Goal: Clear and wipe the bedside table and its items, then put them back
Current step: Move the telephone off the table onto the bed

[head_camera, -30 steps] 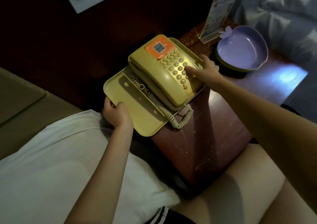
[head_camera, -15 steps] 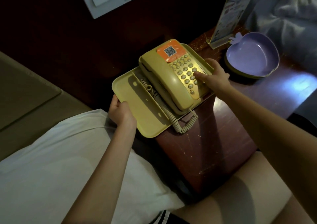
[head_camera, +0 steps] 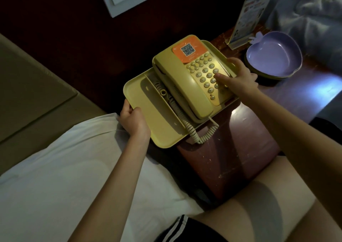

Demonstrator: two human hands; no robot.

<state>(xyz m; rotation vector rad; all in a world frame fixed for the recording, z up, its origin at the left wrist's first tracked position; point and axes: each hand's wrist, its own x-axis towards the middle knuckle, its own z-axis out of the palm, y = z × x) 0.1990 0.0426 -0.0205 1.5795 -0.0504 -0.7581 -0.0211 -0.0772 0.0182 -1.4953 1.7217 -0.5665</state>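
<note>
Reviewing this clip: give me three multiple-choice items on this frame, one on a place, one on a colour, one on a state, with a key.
1. The purple apple-shaped dish sits:
A) on the yellow plastic tray
B) on the dark red wooden bedside table, right of the tray
C) on the yellow corded telephone

2. The sticker above the telephone's keypad is:
A) orange
B) green
C) blue

3. The left hand:
A) hangs open
B) grips the tray's edge
C) rests on the keypad

Key:
1 B, the dish stands on bare wood beside the tray.
2 A, the orange patch bears a QR code.
3 B, its fingers curl round the tray's rim.
</note>
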